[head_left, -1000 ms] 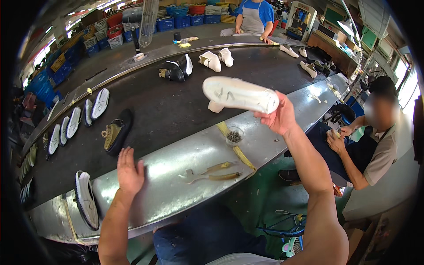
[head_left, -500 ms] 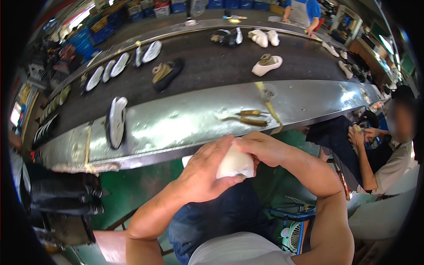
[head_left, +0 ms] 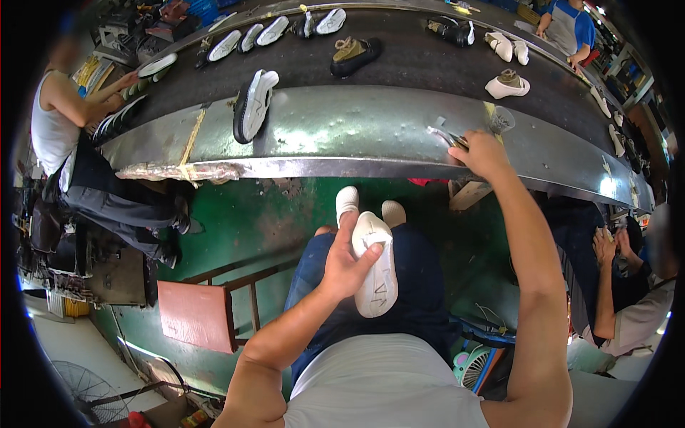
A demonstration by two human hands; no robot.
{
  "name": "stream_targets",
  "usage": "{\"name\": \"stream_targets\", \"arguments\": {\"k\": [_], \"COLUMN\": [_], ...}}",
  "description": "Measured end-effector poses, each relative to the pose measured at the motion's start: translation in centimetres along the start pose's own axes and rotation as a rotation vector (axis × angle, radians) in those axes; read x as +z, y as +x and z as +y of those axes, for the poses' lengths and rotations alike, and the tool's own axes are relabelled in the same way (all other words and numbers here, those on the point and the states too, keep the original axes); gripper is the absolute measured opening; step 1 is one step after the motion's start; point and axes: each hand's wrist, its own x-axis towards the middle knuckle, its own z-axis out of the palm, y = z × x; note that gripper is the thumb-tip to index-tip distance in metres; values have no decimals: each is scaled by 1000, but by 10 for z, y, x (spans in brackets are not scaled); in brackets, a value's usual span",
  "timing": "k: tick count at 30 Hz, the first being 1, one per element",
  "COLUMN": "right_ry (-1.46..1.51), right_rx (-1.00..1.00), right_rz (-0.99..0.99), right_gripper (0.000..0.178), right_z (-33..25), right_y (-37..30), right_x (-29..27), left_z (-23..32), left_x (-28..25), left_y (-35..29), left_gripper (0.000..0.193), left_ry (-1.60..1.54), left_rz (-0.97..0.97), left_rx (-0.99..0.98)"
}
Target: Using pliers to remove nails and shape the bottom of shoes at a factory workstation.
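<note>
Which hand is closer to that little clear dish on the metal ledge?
Right. The right hand is close by the clear dish, on its near side, at the pliers. The left hand is farther off, over the lap, holding a white shoe.

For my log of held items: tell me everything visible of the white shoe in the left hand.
The white shoe is off-white, its smooth-looking end pointing toward the metal bench, its long, flat, round-ended underside turned up to the camera and marked with dark lines. The left hand grips it near the bench-side end, thumb over the underside. It is held above the lap, apart from the bench. Its material cannot be told.
</note>
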Motion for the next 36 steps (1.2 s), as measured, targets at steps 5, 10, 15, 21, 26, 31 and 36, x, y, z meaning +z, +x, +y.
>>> {"name": "stream_targets", "arguments": {"k": [5, 10, 15, 21, 26, 31, 36], "right_ry": [1258, 1280, 1244, 1082, 1449, 1415, 1152], "right_rx": [212, 201, 105, 91, 77, 86, -9], "right_rz": [-301, -748, -760, -770, -785, -761, -743], "right_gripper": [30, 27, 30, 25, 22, 24, 23], "right_z": [13, -46, -77, -89, -83, -87, -82], "right_y": [-50, -205, -247, -237, -236, -241, -226], "right_x": [19, 57, 95, 85, 108, 105, 100], "left_z": [-38, -72, -73, -62, -42, -52, -47], "left_x": [-3, -14, -17, -16, -15, -21, -22], "left_y": [-4, -8, 0, -4, -3, -7, -4], "left_gripper": [66, 62, 58, 59, 56, 55, 50], "left_ry": [-250, -168, -83, -94, 153, 102, 278], "left_rz": [-80, -153, -310, -335, -394, -360, -329], "left_rx": [-94, -287, -237, -224, -88, -174, -87]}}
